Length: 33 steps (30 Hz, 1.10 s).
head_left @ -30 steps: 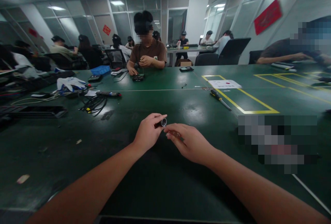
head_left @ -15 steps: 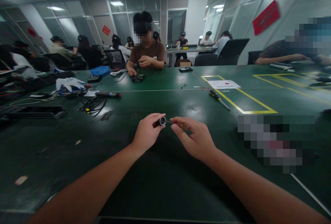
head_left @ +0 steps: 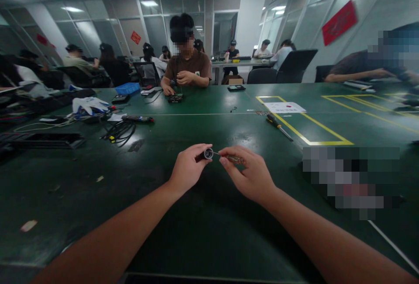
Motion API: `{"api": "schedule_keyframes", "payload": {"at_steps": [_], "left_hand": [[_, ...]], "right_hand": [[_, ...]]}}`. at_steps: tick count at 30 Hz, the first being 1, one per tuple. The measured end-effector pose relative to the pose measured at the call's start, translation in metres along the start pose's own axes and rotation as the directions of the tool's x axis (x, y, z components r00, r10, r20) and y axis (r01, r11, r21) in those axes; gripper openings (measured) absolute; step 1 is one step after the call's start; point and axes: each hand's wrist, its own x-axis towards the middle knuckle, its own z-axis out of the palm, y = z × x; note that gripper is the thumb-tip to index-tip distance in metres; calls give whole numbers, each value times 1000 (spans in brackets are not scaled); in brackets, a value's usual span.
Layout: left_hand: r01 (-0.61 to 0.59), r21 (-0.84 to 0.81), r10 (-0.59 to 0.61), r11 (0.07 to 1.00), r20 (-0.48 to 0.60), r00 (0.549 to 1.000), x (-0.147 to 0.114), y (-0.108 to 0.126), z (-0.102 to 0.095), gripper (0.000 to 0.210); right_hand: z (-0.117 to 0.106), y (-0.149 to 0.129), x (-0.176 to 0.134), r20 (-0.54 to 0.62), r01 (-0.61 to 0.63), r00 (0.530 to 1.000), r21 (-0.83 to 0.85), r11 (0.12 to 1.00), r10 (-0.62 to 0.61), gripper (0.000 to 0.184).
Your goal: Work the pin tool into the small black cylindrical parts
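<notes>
A short dark cylinder (head_left: 208, 154) with a pale ring around its round end is held just above a green surface (head_left: 147, 223), its ringed end facing the wearer. The left hand (head_left: 188, 166) wraps it from the left, thumb and fingers closed in on its sides. Just right of the cylinder, the right hand (head_left: 247, 170) pinches a slim tool (head_left: 236, 159) between thumb and fingers, the other fingers curled loosely. The tool's thin metal shaft points at the cylinder's ringed end; whether its tip touches the ring or goes inside is too small to tell.

Beyond the cylinder and to its right lies a yellow-and-black screwdriver (head_left: 278, 126), with a white sheet (head_left: 284, 107) farther on and yellow tape (head_left: 330, 143) marking out a rectangle. Nearer, well to the cylinder's right, an object is blurred out. Beyond the cylinder and to its left are a dark pen-shaped tool (head_left: 137, 119), a coiled black cable (head_left: 121, 134), white gloves (head_left: 87, 105) and, farther off, a blue basket (head_left: 127, 88). A long black tray (head_left: 49, 141) sits well to its left.

Straight beyond the cylinder, across the surface, a person in a brown top (head_left: 188, 63) works at a small dark device (head_left: 175, 98). Far to its right, another person (head_left: 363, 65) leans over the surface.
</notes>
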Motion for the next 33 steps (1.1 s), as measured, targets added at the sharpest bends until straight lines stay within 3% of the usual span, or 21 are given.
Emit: {"api": "schedule_keyframes", "payload": {"at_steps": [6, 12, 21, 28, 33], "left_hand": [[-20, 27, 19, 999, 14, 1000, 0, 0, -1, 35], [-47, 44, 45, 998, 26, 999, 1, -1, -1, 40], [-64, 75, 63, 995, 21, 998, 2, 4, -3, 42], [18, 7, -18, 1000, 2, 1000, 1, 0, -1, 43], [21, -16, -21, 1000, -5, 1000, 0, -1, 0, 43]], "right_hand": [[0, 1, 1, 32, -33, 999, 6, 999, 33, 15], [-1, -1, 3, -11, -112, 994, 24, 993, 112, 14], [3, 3, 4, -3, -339, 934, 298, 892, 356, 22], [3, -1, 0, -62, -171, 982, 129, 977, 180, 13], [1, -2, 1, -33, -82, 996, 23, 996, 83, 14]]}}
